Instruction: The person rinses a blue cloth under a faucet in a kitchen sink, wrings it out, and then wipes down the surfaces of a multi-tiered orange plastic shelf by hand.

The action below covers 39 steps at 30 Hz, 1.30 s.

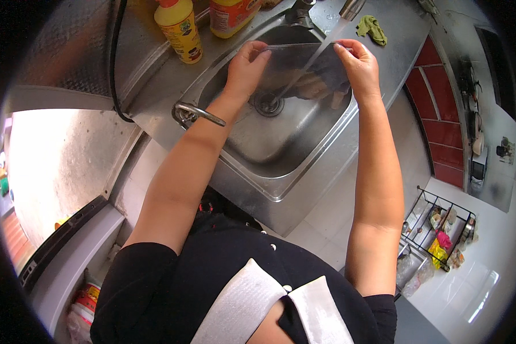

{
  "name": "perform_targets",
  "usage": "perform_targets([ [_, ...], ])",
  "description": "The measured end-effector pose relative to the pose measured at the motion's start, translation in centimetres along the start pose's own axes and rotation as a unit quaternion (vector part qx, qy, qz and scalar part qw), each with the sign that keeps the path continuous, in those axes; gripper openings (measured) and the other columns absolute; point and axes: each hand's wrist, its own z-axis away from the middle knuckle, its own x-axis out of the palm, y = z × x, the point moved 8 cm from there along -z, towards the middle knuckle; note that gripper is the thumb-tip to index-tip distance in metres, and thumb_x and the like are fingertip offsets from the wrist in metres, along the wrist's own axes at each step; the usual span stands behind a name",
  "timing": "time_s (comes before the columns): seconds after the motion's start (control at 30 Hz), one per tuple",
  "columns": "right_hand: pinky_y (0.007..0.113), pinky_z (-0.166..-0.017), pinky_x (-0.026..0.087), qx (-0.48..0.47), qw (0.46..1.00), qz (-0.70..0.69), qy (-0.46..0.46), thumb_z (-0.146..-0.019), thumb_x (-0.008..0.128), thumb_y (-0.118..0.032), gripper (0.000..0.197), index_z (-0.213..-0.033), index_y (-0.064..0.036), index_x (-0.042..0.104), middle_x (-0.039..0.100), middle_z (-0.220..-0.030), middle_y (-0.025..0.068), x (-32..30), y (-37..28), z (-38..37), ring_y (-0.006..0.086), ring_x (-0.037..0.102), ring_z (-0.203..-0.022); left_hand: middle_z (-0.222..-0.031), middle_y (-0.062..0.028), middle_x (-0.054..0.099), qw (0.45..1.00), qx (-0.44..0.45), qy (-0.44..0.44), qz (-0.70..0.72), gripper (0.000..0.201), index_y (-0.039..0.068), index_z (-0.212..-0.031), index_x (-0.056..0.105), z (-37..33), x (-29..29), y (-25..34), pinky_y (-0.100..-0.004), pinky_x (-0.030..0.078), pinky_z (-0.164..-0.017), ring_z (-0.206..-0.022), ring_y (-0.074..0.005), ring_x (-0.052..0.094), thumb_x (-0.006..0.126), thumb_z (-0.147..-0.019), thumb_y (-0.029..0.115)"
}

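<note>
Grip: my left hand [250,62] and right hand [361,64] pinch clear plastic film [289,59] by its top corners | Place: spread above steel sink [272,143] | Progress: apparently mid-rinse; faucet [352,8] not yet off

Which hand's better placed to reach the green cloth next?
Right, likely: the right hand is nearer the green cloth; the left hand is across the sink. Both pinch the clear plastic sheet.

Short-slv blk top [235,246] w/ wide, 2-pt wht collar [235,301], a bit satiny. Round wht btns [273,247] run down the front from collar; plain blk L slv [133,281] & R slv [383,312] flank it.
</note>
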Motion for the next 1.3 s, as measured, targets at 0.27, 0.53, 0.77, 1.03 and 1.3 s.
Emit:
perform_targets([
  [0.27,0.022,-0.061,0.041,0.042,0.993,-0.035,-0.109,-0.078,0.065,-0.016,0.019,-0.089,-0.0006,0.064,0.060,-0.073,-0.0004,2.3,-0.8,-0.1,0.0069,0.051,-0.067,-0.087,-0.0083,0.059,0.942,0.129,0.013,-0.310,0.017,0.006,-0.090,0.059,0.3,0.8,1.8,-0.0298,0.044,-0.072,-0.078,-0.0174,0.056,0.062,-0.078,0.018],
  [0.53,0.024,-0.071,0.044,0.073,0.994,-0.022,-0.080,-0.079,0.065,-0.016,0.020,-0.092,-0.0017,0.066,0.063,-0.082,0.0021,0.3,-2.3,-0.2,0.0096,0.056,-0.076,-0.089,-0.0069,0.063,0.949,-0.115,-0.049,-0.289,0.027,0.007,-0.098,0.061,0.3,-1.4,-2.0,-0.0308,0.044,-0.070,-0.079,-0.0175,0.058,0.064,-0.078,0.026],
  [0.77,0.024,-0.074,0.044,0.083,0.975,-0.013,-0.207,-0.077,0.064,-0.015,0.022,-0.095,-0.0009,0.064,0.063,-0.085,0.0049,4.1,-2.7,0.8,0.0125,0.057,-0.081,-0.109,-0.0107,0.060,0.943,0.244,-0.050,-0.220,0.047,0.009,-0.117,0.053,2.0,4.1,4.8,-0.0333,0.045,-0.088,-0.101,-0.0209,0.058,0.070,-0.075,0.021],
  [1.03,0.024,-0.078,0.042,0.123,0.924,0.137,-0.334,-0.081,0.063,-0.024,0.027,-0.098,-0.0032,0.062,0.061,-0.088,0.0043,3.6,-1.8,2.5,0.0114,0.054,-0.085,-0.089,-0.0084,0.062,0.963,0.163,-0.121,-0.178,0.028,0.005,-0.102,0.056,3.1,7.6,5.3,-0.0282,0.047,-0.071,-0.082,-0.0172,0.060,0.067,-0.078,0.015],
  [1.3,0.024,-0.083,0.039,0.178,0.926,0.046,-0.329,-0.082,0.059,-0.018,0.016,-0.094,-0.0084,0.060,0.059,-0.091,-0.0018,1.3,3.6,4.0,0.0080,0.050,-0.090,-0.084,-0.0015,0.055,0.994,0.089,0.070,0.008,0.011,0.005,-0.095,0.052,0.5,2.5,4.3,-0.0240,0.042,-0.071,-0.077,-0.0100,0.051,0.058,-0.086,0.008],
])
